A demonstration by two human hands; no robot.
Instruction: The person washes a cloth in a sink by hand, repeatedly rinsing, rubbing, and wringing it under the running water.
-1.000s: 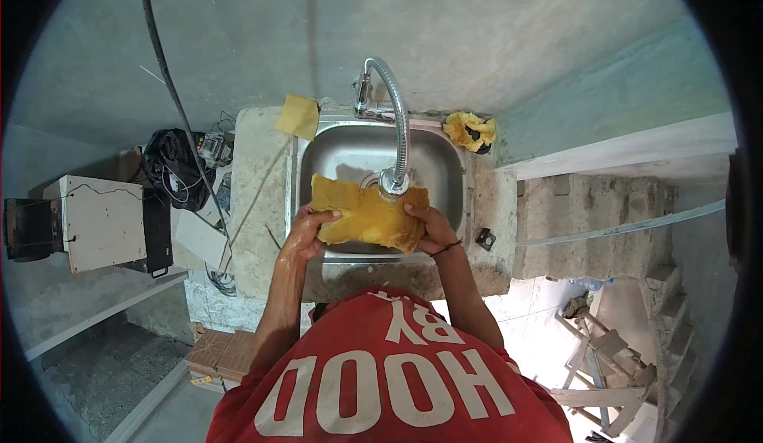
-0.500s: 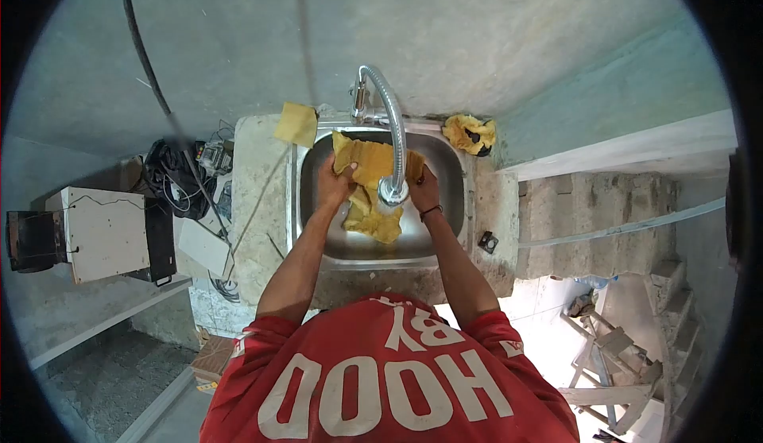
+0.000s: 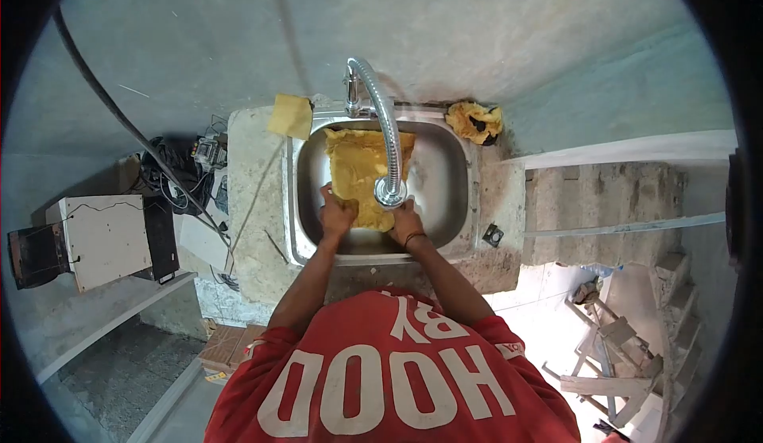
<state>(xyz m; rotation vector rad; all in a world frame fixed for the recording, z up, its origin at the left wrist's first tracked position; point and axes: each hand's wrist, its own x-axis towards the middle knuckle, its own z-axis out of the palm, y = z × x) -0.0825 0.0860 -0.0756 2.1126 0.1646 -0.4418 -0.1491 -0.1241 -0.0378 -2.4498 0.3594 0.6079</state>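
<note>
A wet yellow cloth [image 3: 356, 174] lies spread in the steel sink [image 3: 441, 205], its far edge near the sink's back wall. My left hand [image 3: 338, 215] is at the cloth's near left side, fingers closed on its edge. At the near right corner, my right hand [image 3: 406, 222] pinches the cloth, its fingertips partly hidden by the faucet head. The chrome faucet [image 3: 389, 141] arches over the cloth, its spout head hanging between my hands and covering part of the fabric.
A folded yellow cloth [image 3: 291, 116] lies at the counter's back left corner. A crumpled yellow cloth with dark patches [image 3: 474, 122] sits at the back right. A small dark object [image 3: 492, 236] rests on the concrete counter [image 3: 258, 181]. Concrete steps [image 3: 604, 212] are to the right; cables [image 3: 171, 177] hang left.
The cloth was bunched and folded between my hands; now it lies opened out in the sink. Both hands have moved toward me, to its near edge.
</note>
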